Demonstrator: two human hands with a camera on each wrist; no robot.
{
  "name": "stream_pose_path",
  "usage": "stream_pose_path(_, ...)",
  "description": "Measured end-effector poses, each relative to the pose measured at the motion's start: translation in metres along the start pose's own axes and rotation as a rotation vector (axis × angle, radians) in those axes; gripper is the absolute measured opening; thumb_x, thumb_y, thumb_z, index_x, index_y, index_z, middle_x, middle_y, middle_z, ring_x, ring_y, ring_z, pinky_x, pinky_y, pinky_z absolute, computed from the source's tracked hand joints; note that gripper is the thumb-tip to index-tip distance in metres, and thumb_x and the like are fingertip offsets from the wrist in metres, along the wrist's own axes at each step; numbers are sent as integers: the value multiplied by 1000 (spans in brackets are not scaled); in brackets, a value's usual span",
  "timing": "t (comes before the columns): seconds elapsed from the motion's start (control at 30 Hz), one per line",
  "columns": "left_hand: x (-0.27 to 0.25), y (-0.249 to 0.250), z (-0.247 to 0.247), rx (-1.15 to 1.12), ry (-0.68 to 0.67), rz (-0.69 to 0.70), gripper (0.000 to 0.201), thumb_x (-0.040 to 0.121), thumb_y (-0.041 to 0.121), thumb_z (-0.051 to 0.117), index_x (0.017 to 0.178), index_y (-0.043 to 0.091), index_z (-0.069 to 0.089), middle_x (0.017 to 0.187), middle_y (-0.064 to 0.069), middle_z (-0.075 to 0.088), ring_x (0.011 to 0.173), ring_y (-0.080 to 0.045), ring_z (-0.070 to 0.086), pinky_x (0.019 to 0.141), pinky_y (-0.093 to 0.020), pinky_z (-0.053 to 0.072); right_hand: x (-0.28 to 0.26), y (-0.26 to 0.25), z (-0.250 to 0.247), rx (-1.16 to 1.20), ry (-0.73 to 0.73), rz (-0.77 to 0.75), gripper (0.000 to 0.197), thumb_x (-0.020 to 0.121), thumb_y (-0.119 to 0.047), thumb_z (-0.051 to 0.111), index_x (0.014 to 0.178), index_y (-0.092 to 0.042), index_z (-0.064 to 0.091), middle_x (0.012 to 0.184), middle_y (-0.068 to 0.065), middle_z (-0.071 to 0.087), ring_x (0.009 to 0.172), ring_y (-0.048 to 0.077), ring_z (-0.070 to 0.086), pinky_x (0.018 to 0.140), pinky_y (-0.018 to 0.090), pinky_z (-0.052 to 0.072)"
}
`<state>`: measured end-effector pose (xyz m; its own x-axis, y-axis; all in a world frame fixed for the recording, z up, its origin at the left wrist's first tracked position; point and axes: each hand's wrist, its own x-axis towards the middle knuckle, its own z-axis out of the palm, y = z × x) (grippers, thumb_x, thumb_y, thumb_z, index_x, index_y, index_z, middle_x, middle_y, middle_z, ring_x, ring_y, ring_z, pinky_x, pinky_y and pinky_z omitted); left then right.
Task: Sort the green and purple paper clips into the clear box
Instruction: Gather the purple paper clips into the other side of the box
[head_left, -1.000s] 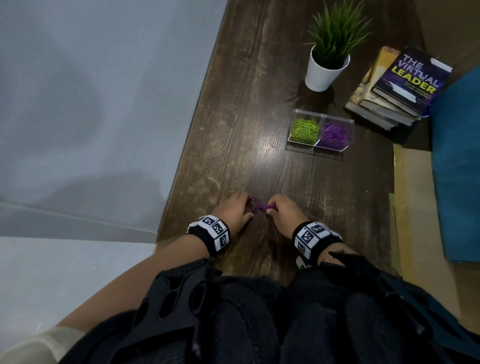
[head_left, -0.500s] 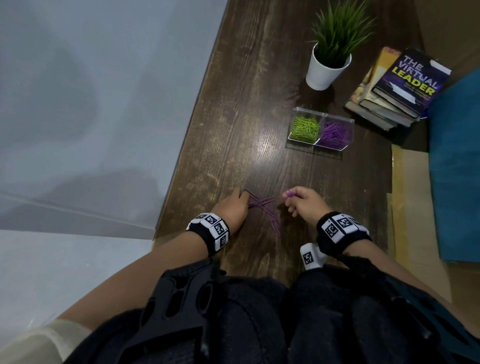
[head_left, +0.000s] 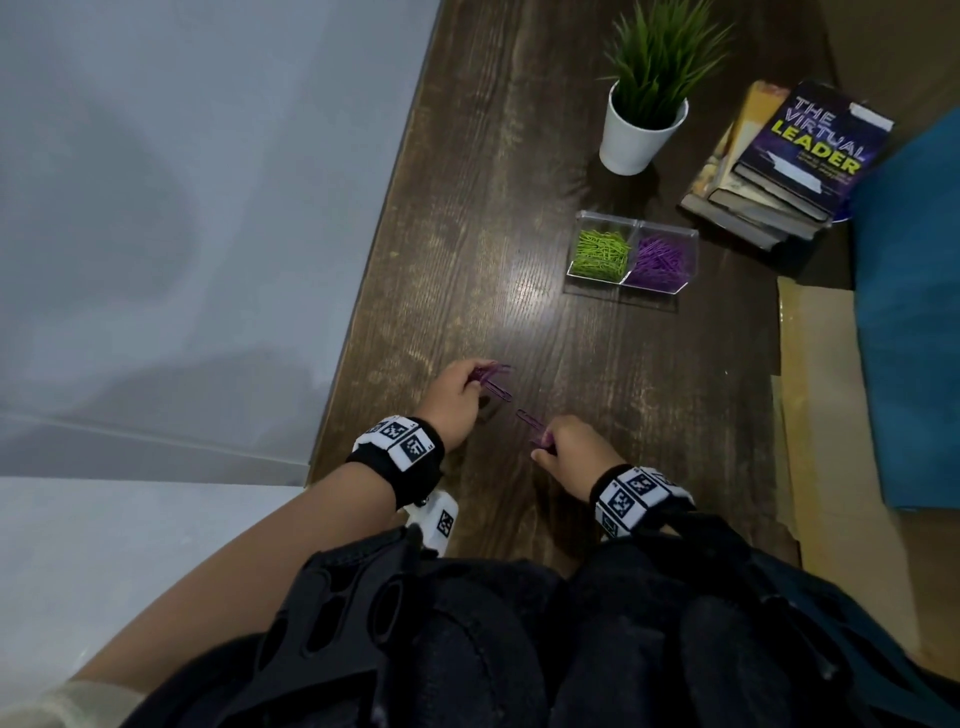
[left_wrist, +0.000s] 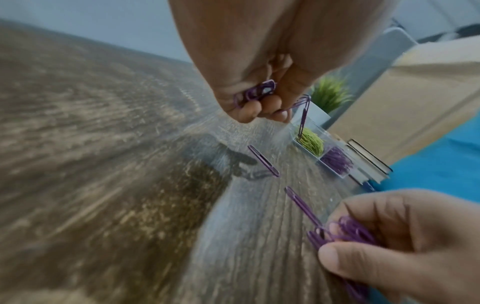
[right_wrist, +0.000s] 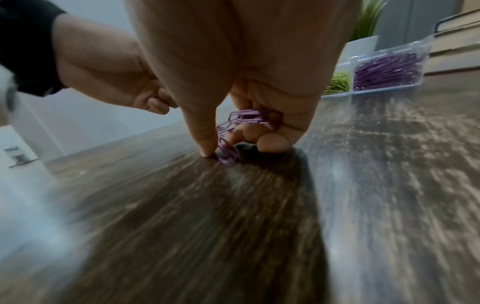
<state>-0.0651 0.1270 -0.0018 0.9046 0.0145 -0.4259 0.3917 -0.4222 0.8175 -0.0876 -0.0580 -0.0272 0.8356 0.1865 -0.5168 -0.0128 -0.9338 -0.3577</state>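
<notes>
The dark wooden bench (head_left: 467, 218) runs away from the person, with a pale wall to its left and a blue cushion (head_left: 914, 322) off its right edge. At the far right of the bench lies a stack of books (head_left: 779, 176), the top one dark with "THE VIRTUAL LEADER" on its cover. Left of the books stands a potted plant (head_left: 641, 104) with grassy green leaves in a white pot. Just in front of the pot sits the clear box (head_left: 632, 227), split into two compartments: green paper clips (head_left: 600, 254) fill the left one, purple paper clips (head_left: 662, 260) the right.

Well nearer the person, both hands are low over the bench, apart from each other. The left hand (head_left: 454, 405) has its fingers curled round a small bunch of purple clips (left_wrist: 255, 92); one or two more poke out past its fingertips. The right hand (head_left: 571, 452) also grips a cluster of purple clips (right_wrist: 244, 119) in its curled fingers, while its thumb (right_wrist: 205, 131) points down to the wood, pinching a further clip (right_wrist: 228, 154) against the surface. Between the two hands two loose purple clips are in line: one (left_wrist: 263, 160) just below the left hand and one (left_wrist: 302, 205) whose near end reaches the right hand's fingers. Whether they touch the wood cannot be told.
</notes>
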Motion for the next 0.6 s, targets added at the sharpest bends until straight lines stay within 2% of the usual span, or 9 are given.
stream_pose_path(0.07, 2, -1, 0, -110, -3, -62, 33, 98, 10, 38, 117, 25, 60, 113, 7, 60, 95, -9, 58, 66, -16, 40, -1, -2, 5, -35, 24, -47, 26, 91, -29, 57, 109, -10, 57, 112, 7, 55, 104, 22, 56, 89, 32, 45)
stream_pose_path(0.2, 6, -4, 4, -20, -1, -74, 20, 100, 22, 41, 107, 21, 60, 103, 7, 62, 88, -9, 58, 67, -23, 40, 1, -5, 11, -77, 35, -77, 33, 93, -23, 50, 122, -6, 52, 121, 9, 50, 114, 23, 47, 98, 34, 42)
stream_pose_path(0.27, 8, -4, 8, 87, 9, -47, 19, 101, 26, 41, 107, 17, 57, 100, 3, 58, 88, -12, 54, 72, -26, 37, 2, -3, 12, -92, 22, -101, 30, 94, -18, 46, 120, -4, 51, 121, 11, 50, 113, 25, 47, 95, 35, 42)
stream_pose_path(0.33, 9, -5, 10, 157, 27, -20, 21, 100, 25, 41, 108, 13, 56, 106, -1, 51, 92, -14, 49, 81, -26, 35, 4, 0, 11, -77, 49, -126, 26, 95, -15, 45, 116, -2, 54, 117, 13, 53, 109, 27, 49, 91, 35, 41)
stream_pose_path(0.4, 11, -6, 12, 137, 39, -21, 22, 100, 24, 42, 108, 11, 57, 108, -1, 48, 93, -14, 49, 84, -27, 36, 3, 4, 3, 19, 98, -82, 21, 96, -17, 46, 107, -5, 58, 108, 11, 58, 99, 26, 55, 84, 34, 42)
stream_pose_path(0.43, 11, -6, 12, 59, 43, -45, 22, 99, 23, 43, 108, 11, 59, 106, 1, 53, 91, -14, 51, 83, -27, 38, 2, 7, -2, 95, 116, -42, 19, 97, -21, 46, 104, -8, 59, 101, 7, 60, 92, 23, 58, 81, 34, 44)
stream_pose_path(0.5, 10, -3, 12, -212, 34, -135, 20, 98, 18, 43, 105, 12, 61, 103, 2, 65, 80, -12, 56, 69, -21, 45, 3, 16, -9, 297, 107, 24, 16, 97, -26, 48, 96, -14, 60, 89, 0, 63, 81, 18, 60, 74, 32, 48)
stream_pose_path(0.57, 10, 1, 11, -450, 15, -210, 16, 95, 11, 40, 95, 8, 56, 93, -4, 71, 62, -14, 52, 44, -17, 38, 6, 21, -13, 604, 59, 74, 14, 98, -22, 49, 92, -14, 60, 79, 1, 65, 73, 18, 60, 66, 31, 47)
stream_pose_path(0.6, 11, 1, 11, -520, 22, -222, 15, 93, 9, 39, 92, 7, 54, 85, -7, 72, 56, -14, 47, 39, -18, 32, 7, 22, -14, 794, 35, 106, 14, 98, -16, 48, 93, -11, 60, 76, 3, 64, 69, 19, 58, 61, 31, 45)
